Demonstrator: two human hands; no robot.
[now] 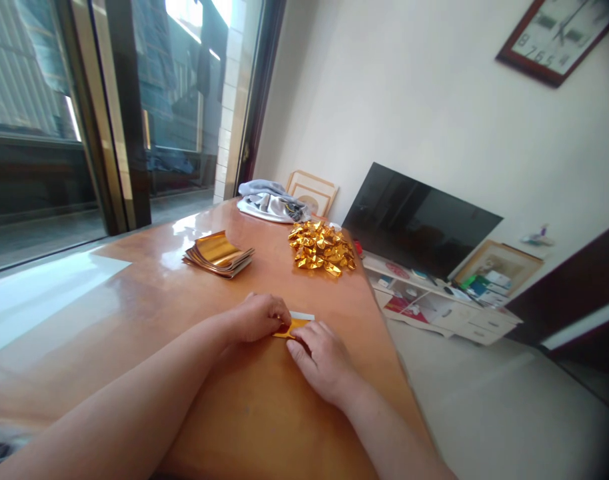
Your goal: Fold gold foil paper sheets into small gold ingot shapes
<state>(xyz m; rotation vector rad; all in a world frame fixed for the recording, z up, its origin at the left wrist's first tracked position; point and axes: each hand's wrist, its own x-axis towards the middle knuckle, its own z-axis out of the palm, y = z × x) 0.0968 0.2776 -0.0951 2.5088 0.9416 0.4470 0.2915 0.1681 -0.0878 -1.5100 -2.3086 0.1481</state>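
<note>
On the wooden table [264,413] lies a sheet of gold foil paper [299,327], partly folded, with a pale strip along its far edge. My left hand [260,317] grips its left end, fingers curled and pressed together. At its right end, my right hand [327,360] holds the near edge between thumb and fingers. Both hands cover parts of the paper. Beyond my left hand sits a stack of gold foil sheets [219,252], slightly curled. A heap of folded gold paper pieces [320,248] stands farther off at the right.
Folded clothes [272,200] and a wooden frame [312,190] are at the table's far end. The table's right edge runs beside my right arm. Past it stand a white cabinet [454,317] and a dark television [419,220]. Glass doors [184,100] line the left.
</note>
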